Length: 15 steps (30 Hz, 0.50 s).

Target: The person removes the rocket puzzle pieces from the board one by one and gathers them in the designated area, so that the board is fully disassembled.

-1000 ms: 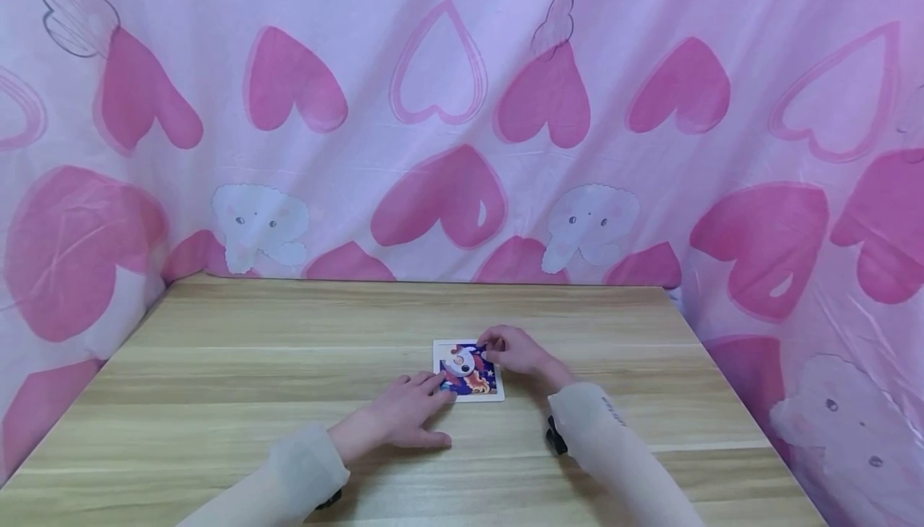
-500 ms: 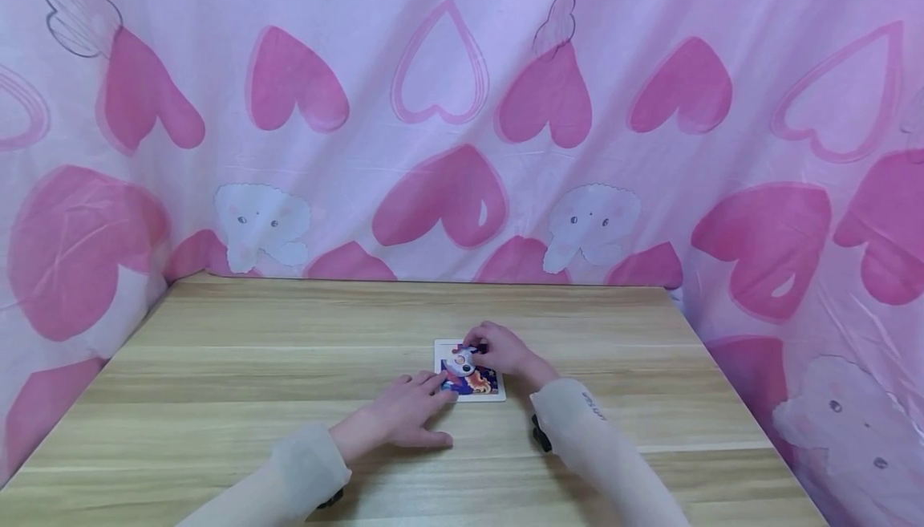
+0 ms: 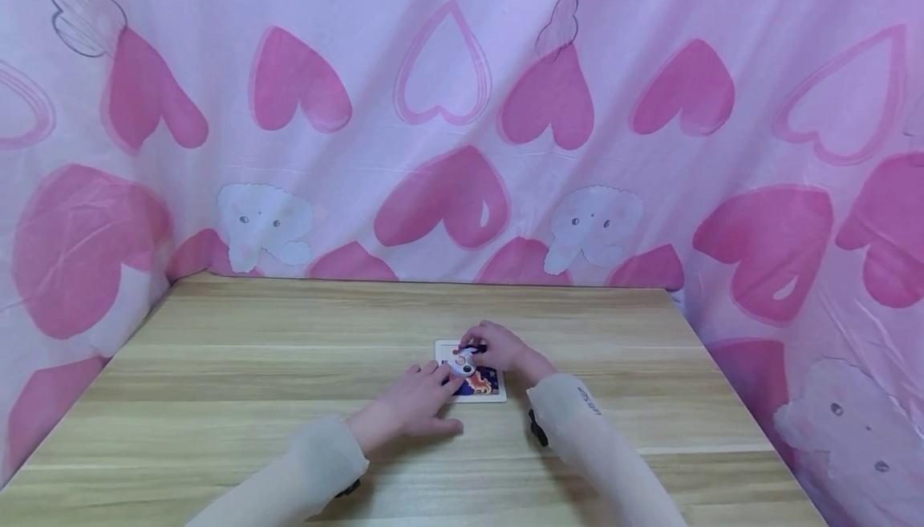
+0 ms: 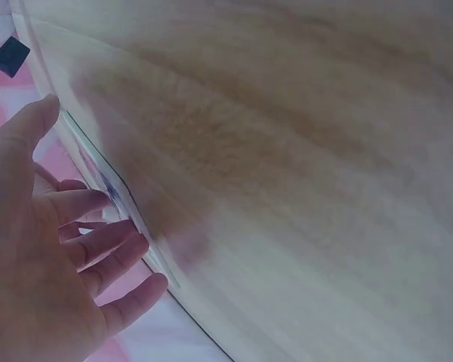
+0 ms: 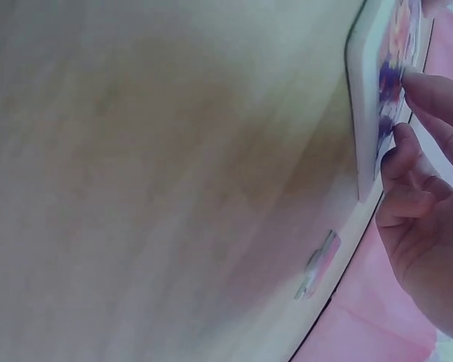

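**Picture board on the desk, curtain behind**

The left hand lies at the board's left edge, its fingertips over the left part. The right hand is over the far right corner, fingertips on the board. Both sleeves come in from the near side. In the right wrist view, a flat piece lies on the desk, apart from the board. The curtain also flanks the desk left and right.

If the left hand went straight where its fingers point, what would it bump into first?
First the picture board: the left hand's fingertips are already over its edge. Past the picture's white face, it would probably bump the right hand, though heights are hard to judge.
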{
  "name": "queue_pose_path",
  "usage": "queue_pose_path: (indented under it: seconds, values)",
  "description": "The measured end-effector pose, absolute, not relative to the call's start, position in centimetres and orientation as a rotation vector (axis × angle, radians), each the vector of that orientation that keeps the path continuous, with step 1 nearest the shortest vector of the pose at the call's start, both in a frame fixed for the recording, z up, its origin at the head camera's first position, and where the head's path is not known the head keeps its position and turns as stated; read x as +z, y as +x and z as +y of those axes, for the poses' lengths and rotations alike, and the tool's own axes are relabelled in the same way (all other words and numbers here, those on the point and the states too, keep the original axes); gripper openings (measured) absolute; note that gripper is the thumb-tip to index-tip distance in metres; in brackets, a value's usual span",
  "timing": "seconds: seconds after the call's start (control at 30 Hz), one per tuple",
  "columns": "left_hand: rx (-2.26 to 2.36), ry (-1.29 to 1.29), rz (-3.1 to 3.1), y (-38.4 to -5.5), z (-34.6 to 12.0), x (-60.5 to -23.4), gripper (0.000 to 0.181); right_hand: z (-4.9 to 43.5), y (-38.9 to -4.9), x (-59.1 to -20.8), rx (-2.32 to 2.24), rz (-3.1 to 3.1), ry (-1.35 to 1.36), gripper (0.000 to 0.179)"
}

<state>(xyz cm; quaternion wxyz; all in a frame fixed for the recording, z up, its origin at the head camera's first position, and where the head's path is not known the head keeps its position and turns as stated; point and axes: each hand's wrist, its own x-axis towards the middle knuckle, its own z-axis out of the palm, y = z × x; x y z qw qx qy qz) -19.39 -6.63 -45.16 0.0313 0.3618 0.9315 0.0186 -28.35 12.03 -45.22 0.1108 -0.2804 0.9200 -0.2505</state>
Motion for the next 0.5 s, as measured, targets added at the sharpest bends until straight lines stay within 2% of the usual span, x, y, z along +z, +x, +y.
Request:
queue_pose_path:
  seconds: [0.5]
  values:
    - [0.012,1.096,2.905,-19.65,-6.16,-45.21,0.074,11.46,-28.74,-44.47,-0.546,2.663,-0.754,0.023]
